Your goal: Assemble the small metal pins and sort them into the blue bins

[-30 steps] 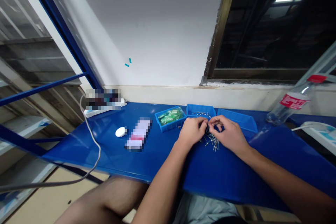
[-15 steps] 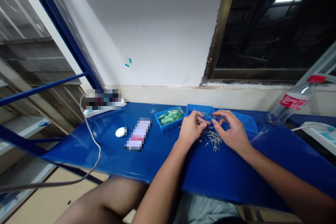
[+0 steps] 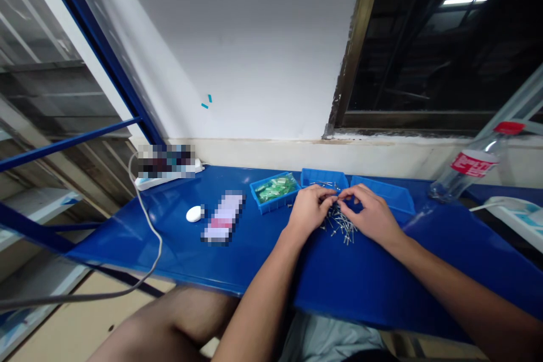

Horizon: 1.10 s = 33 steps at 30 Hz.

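Observation:
A loose pile of thin metal rivets (image 3: 345,226) lies on the blue table, just below my fingers. My left hand (image 3: 311,206) is closed at the pile's upper left, thumb and fingers pinched together. From the right, my right hand (image 3: 367,212) meets it, its fingertips also drawn together. Whatever sits between the fingertips is too small to make out. Behind my hands stands a blue bin (image 3: 324,176) with some metal rivets inside. Another blue bin (image 3: 278,203), to the left, holds green-tinted packets (image 3: 278,188).
A third blue bin (image 3: 392,195) is behind my right hand. A clear bottle (image 3: 470,167) with a red cap stands at the right. Toward the left are a blurred flat item (image 3: 224,218), a white round object (image 3: 194,214), a cable (image 3: 148,218) and a power strip (image 3: 169,177).
My right hand has moved slightly left and down, bringing its fingertips together beside my left hand's. The left hand's fingers have dipped a little, showing more of the bin behind.

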Tool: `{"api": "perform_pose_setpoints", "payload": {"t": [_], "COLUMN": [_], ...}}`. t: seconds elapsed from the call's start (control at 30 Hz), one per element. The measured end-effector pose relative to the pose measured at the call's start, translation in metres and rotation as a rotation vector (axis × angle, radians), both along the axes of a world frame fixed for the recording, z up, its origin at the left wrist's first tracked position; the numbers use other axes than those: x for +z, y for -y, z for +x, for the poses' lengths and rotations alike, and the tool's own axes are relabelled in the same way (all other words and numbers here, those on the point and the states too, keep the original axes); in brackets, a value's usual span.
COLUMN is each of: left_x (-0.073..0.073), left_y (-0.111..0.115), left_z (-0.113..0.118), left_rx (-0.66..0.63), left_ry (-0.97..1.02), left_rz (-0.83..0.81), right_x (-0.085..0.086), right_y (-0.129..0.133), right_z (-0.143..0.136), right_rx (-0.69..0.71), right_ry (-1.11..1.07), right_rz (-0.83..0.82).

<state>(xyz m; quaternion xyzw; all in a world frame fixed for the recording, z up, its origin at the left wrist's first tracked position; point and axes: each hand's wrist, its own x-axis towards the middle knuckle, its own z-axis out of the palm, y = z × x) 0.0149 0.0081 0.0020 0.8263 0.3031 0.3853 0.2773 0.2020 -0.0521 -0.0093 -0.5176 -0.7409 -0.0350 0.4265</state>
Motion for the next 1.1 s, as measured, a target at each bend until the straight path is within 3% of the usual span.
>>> {"api": "perform_pose_setpoints", "payload": {"t": [0.13,0.37,0.53,0.73,0.93,1.1], "left_x": [0.002,0.008,0.003,-0.003,-0.002,-0.001], "left_y": [0.004,0.012,0.009,0.003,0.003,0.003], "left_z": [0.002,-0.001,0.002,0.002,-0.002,0.0], "left_rx": [-0.067,-0.013,-0.082,-0.032,-0.034,-0.063], "left_ry": [0.071,-0.031,0.121,0.119,0.04,0.057], "left_rz": [-0.115,-0.206,-0.251,-0.178,-0.072,-0.023], "right_x": [0.0,0.006,0.001,-0.008,-0.004,-0.002], "right_y": [0.001,0.007,0.003,-0.004,0.001,0.001], "right_z": [-0.003,-0.005,-0.001,-0.003,-0.006,-0.005], "right_rx": [-0.042,-0.106,-0.038,0.025,0.104,0.08], "right_ry": [-0.082,-0.175,-0.211,-0.337,-0.48,-0.516], "right_rz": [-0.035,-0.045,-0.083,-0.22,-0.346,-0.323]}}
